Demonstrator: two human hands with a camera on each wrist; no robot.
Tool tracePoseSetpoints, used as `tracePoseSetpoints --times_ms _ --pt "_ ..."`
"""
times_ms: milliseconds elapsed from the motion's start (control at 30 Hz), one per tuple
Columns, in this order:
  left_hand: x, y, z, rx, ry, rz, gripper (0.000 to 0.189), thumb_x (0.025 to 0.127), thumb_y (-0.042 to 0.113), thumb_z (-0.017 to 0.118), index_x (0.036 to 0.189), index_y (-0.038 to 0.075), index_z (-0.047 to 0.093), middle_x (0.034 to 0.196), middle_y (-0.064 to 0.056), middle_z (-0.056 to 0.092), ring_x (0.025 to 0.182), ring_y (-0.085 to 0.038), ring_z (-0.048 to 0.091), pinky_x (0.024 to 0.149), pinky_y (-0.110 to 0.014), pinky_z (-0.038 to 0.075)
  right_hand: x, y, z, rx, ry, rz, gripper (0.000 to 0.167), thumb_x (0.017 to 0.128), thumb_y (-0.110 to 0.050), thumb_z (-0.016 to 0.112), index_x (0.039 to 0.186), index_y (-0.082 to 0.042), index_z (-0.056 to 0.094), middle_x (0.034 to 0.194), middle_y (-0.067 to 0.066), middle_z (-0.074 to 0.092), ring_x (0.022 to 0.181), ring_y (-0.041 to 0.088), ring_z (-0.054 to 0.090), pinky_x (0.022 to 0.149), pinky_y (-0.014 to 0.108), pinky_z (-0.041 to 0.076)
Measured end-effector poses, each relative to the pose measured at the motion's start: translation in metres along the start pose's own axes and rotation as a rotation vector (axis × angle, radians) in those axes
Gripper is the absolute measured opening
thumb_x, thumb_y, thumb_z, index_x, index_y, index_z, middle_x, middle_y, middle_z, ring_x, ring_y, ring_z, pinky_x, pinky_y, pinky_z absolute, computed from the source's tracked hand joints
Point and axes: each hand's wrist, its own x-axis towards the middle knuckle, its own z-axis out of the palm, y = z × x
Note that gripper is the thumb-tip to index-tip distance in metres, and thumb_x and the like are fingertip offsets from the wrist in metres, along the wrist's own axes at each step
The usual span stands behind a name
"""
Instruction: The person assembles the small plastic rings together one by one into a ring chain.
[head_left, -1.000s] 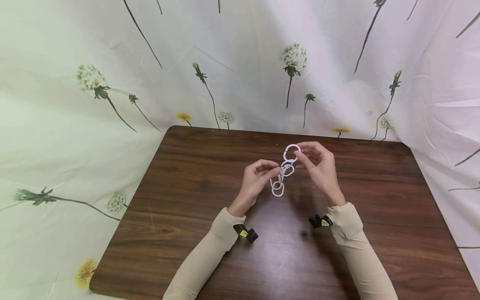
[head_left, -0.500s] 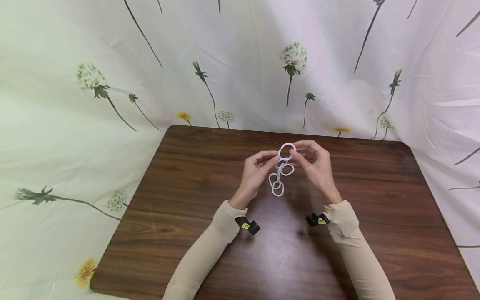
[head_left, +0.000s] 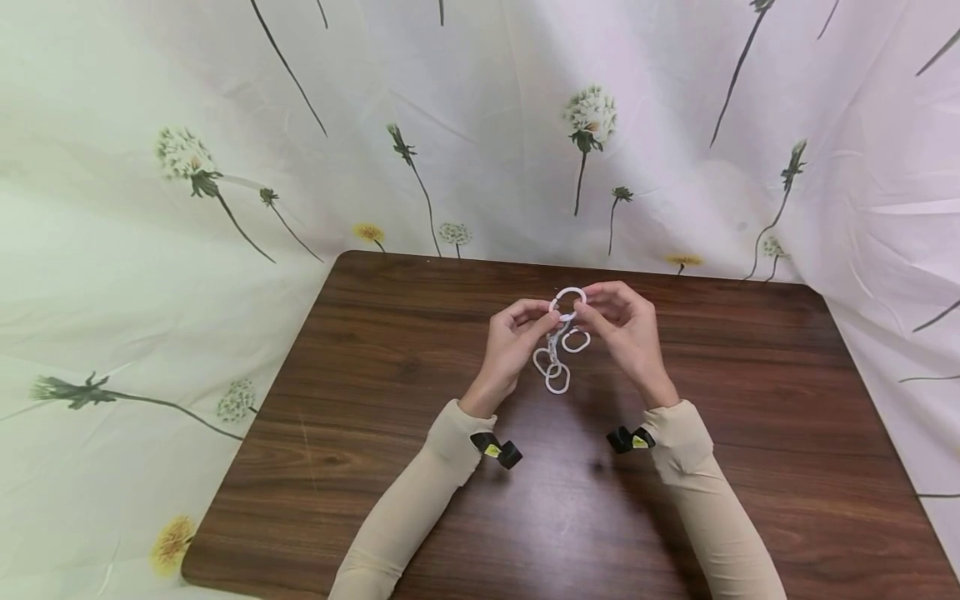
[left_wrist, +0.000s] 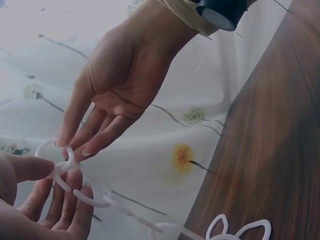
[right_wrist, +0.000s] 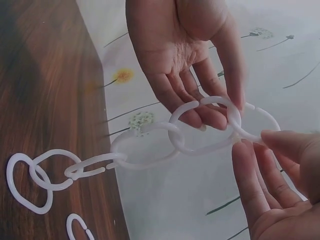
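A chain of white plastic oval links (right_wrist: 150,162) is held up between the two hands. My left hand (head_left: 512,346), upper in the right wrist view, pinches the chain near its top end with thumb and fingertips. My right hand (head_left: 626,333), lower right in the right wrist view, pinches the top link (head_left: 568,291) between thumb and fingers. The fingertips of both hands are very close together. Lower links (head_left: 557,380) trail down toward the table; whether they touch it I cannot tell. A single link (head_left: 576,341) appears apart from the chain, beside it.
A dark wood-grain table (head_left: 390,417) lies beneath the hands. White cloth with printed flowers (head_left: 480,150) hangs behind and at both sides. Each wrist bears a small black camera on a strap, the left one (head_left: 498,450) and the right one (head_left: 630,439).
My left hand has moved up from the middle of the chain to near its top link. My right hand has shifted slightly left with the top link, closing the gap between them.
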Motion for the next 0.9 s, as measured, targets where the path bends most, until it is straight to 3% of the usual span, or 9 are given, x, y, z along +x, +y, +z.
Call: tracePoseSetpoints --times_ms 67,133,267,367,533,633,733,900 --pt "0.0 0.0 -0.001 -0.008 0.003 0.005 0.026 0.094 -0.003 0.071 0.116 -0.016 0.066 0.094 0.002 0.074 0.083 -0.011 0.073 0.083 -0.026 0.065 0.0 -0.001 -0.001 0.005 -0.008 0.006 0.025 0.094 0.001 0.074 0.114 0.013 0.064 0.095 -0.003 0.075 0.078 0.013 0.077 0.07 0.035 0.067" --pt "0.0 0.001 -0.002 -0.014 0.009 0.01 0.024 0.094 -0.003 0.071 0.114 -0.015 0.067 0.094 0.0 0.074 0.083 -0.01 0.073 0.083 -0.026 0.064 0.0 -0.002 -0.002 0.006 -0.012 0.018 0.025 0.095 -0.001 0.073 0.115 0.013 0.064 0.095 -0.002 0.075 0.079 0.013 0.078 0.071 0.037 0.067" --pt "0.001 0.003 -0.005 -0.006 0.018 0.023 0.023 0.094 -0.003 0.072 0.113 -0.014 0.067 0.097 -0.005 0.076 0.082 -0.011 0.075 0.092 -0.042 0.065 0.001 -0.002 -0.006 -0.013 -0.004 0.05 0.027 0.099 -0.01 0.071 0.115 0.011 0.066 0.096 0.001 0.076 0.08 0.015 0.078 0.072 0.04 0.068" --pt "0.002 0.005 -0.008 -0.006 0.025 0.026 0.024 0.093 -0.003 0.073 0.113 -0.013 0.068 0.099 -0.01 0.077 0.082 -0.012 0.076 0.093 -0.046 0.064 0.004 0.002 -0.01 -0.015 0.002 0.083 0.03 0.101 -0.014 0.069 0.117 0.011 0.065 0.097 0.003 0.077 0.082 0.018 0.079 0.072 0.038 0.068" --pt "0.004 0.006 -0.012 -0.029 0.027 0.024 0.024 0.094 -0.004 0.071 0.115 -0.015 0.066 0.11 -0.033 0.073 0.08 -0.013 0.077 0.088 -0.036 0.066 0.01 0.016 -0.017 0.024 0.001 0.16 0.035 0.102 -0.014 0.067 0.119 0.015 0.06 0.095 -0.002 0.078 0.083 0.016 0.079 0.072 0.033 0.068" --pt "0.003 0.006 -0.014 -0.049 0.025 0.022 0.026 0.095 -0.006 0.069 0.117 -0.018 0.064 0.114 -0.038 0.069 0.079 -0.013 0.077 0.084 -0.03 0.066 0.012 0.026 -0.022 -0.001 0.014 0.202 0.035 0.103 -0.014 0.067 0.12 0.016 0.06 0.093 -0.006 0.077 0.081 0.011 0.077 0.074 0.034 0.068" --pt "0.003 0.005 -0.016 -0.052 0.035 0.027 0.026 0.094 -0.007 0.07 0.117 -0.018 0.065 0.107 -0.029 0.074 0.079 -0.013 0.077 0.082 -0.028 0.066 0.012 0.037 -0.025 -0.056 0.028 0.235 0.035 0.103 -0.014 0.067 0.12 0.016 0.061 0.093 -0.006 0.077 0.08 0.009 0.076 0.074 0.034 0.068" --pt "0.003 0.004 -0.019 -0.026 0.054 0.033 0.025 0.093 -0.005 0.072 0.115 -0.014 0.069 0.093 -0.003 0.077 0.08 -0.015 0.077 0.08 -0.026 0.065 0.013 0.055 -0.03 -0.099 0.051 0.27 0.032 0.103 -0.01 0.066 0.12 0.017 0.062 0.098 0.007 0.077 0.08 0.01 0.076 0.072 0.032 0.068"
